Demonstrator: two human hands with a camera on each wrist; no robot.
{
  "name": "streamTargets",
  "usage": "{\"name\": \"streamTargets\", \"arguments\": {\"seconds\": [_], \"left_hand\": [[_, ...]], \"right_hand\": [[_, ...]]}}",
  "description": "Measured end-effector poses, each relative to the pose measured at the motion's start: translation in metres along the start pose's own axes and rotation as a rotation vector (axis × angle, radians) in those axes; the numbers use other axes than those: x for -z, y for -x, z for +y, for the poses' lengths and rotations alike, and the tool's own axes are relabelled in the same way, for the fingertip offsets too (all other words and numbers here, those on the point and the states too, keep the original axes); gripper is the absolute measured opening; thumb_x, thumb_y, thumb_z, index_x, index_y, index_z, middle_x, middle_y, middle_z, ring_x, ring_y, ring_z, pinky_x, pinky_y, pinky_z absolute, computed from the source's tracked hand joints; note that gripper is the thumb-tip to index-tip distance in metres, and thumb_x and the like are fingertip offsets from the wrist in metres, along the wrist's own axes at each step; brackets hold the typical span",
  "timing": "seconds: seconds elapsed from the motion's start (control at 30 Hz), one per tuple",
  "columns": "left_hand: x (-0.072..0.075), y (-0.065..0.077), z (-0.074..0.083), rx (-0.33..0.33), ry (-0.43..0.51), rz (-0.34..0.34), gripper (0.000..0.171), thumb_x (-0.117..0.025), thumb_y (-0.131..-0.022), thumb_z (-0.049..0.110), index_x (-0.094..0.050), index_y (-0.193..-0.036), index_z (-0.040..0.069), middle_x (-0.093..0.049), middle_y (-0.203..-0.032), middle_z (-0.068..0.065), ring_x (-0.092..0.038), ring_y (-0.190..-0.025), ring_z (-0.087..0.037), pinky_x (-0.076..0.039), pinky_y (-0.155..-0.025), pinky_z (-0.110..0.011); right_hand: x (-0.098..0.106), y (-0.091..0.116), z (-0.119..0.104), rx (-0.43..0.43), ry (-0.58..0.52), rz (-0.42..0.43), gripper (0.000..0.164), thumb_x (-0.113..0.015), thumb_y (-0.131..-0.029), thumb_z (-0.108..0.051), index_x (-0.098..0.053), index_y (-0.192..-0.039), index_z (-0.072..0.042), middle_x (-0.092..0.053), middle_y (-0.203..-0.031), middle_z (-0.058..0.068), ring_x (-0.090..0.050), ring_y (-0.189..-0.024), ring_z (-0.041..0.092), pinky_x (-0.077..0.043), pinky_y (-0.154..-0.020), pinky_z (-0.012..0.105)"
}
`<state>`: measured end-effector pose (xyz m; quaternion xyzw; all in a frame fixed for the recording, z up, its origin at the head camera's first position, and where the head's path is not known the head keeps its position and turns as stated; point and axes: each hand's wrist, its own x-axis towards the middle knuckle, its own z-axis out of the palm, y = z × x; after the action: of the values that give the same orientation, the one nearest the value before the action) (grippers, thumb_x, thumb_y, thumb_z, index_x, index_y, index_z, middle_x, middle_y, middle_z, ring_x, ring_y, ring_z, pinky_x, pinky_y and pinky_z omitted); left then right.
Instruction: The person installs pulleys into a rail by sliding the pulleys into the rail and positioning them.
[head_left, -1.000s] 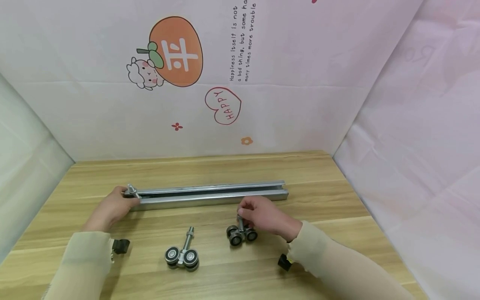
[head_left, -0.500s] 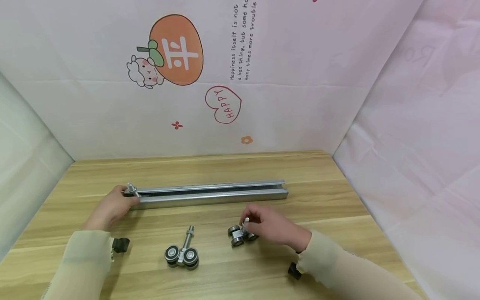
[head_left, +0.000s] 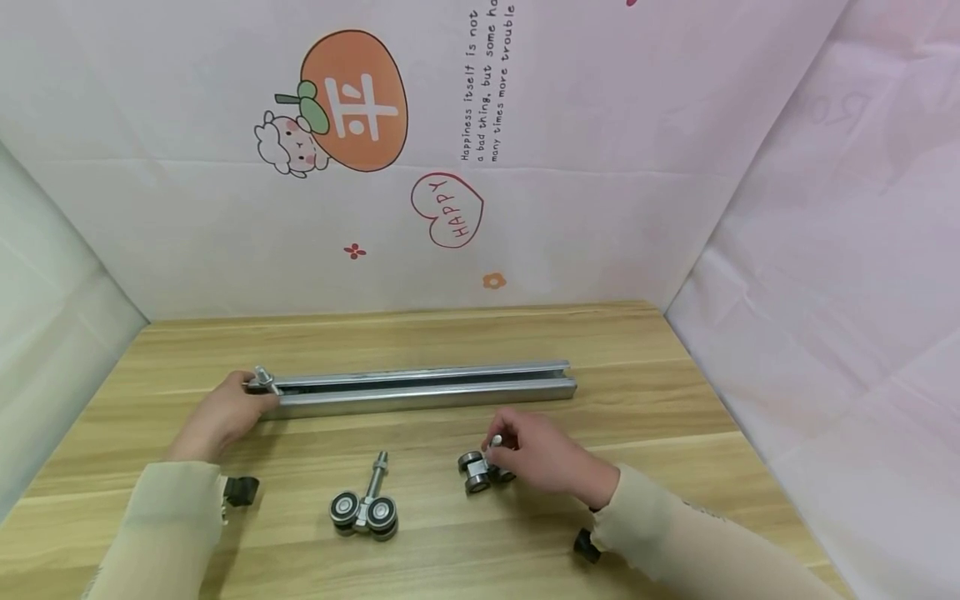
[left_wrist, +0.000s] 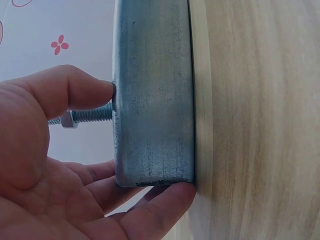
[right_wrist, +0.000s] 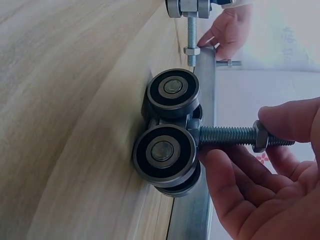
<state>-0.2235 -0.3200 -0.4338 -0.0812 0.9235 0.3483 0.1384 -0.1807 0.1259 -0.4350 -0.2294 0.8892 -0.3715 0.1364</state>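
My left hand point(head_left: 232, 408) grips the left end of a metal channel rail point(head_left: 420, 398), its thumb on the top edge and fingertips against the end face. Beside that thumb a threaded bolt point(left_wrist: 95, 114) with a nut sticks up from the rail's slot; whatever is under it is hidden inside. In front of the rail, my right hand point(head_left: 540, 450) holds a four-wheeled roller trolley point(right_wrist: 167, 145) by its bolt, thumb at the nut point(right_wrist: 260, 136) and fingers beneath. The trolley's wheels are down at the wooden table, bolt pointing up.
A second roller trolley point(head_left: 365, 515) lies on the wooden table point(head_left: 450, 567) between the arms, its bolt pointing toward the rail. Printed white cloth point(head_left: 585, 233) stands behind the table, with more cloth along both sides.
The right hand has shifted slightly right and nearer, tipping the trolley from leaning, wheel faces toward me, to upright on its wheels. The left hand and rail stay put.
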Motion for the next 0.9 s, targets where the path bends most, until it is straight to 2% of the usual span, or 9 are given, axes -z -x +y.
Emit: {"name": "streamTargets", "arguments": {"seconds": [0.33,0.9], "left_hand": [[0.001,0.001,0.001,-0.003,0.006,-0.020,0.085,-0.055,-0.099,0.036,-0.012,-0.149,-0.018,-0.024,-0.145,-0.045,-0.031,-0.128,-0.060,-0.031,-0.101,-0.068],[-0.001,0.000,-0.001,-0.005,0.028,-0.024,0.084,-0.055,-0.099,0.033,-0.011,-0.149,-0.017,-0.026,-0.144,-0.046,-0.033,-0.126,-0.059,-0.033,-0.100,-0.067]], "right_hand": [[0.008,0.007,0.004,-0.025,0.012,0.047,0.004,-0.067,-0.096,-0.017,-0.063,-0.097,-0.017,-0.062,-0.086,-0.009,-0.058,-0.078,0.012,-0.049,-0.068,0.034],[0.027,0.019,0.020,-0.146,-0.019,0.121,0.005,-0.067,-0.096,-0.013,-0.064,-0.099,-0.015,-0.062,-0.088,-0.003,-0.057,-0.081,0.017,-0.048,-0.068,0.037]]}}
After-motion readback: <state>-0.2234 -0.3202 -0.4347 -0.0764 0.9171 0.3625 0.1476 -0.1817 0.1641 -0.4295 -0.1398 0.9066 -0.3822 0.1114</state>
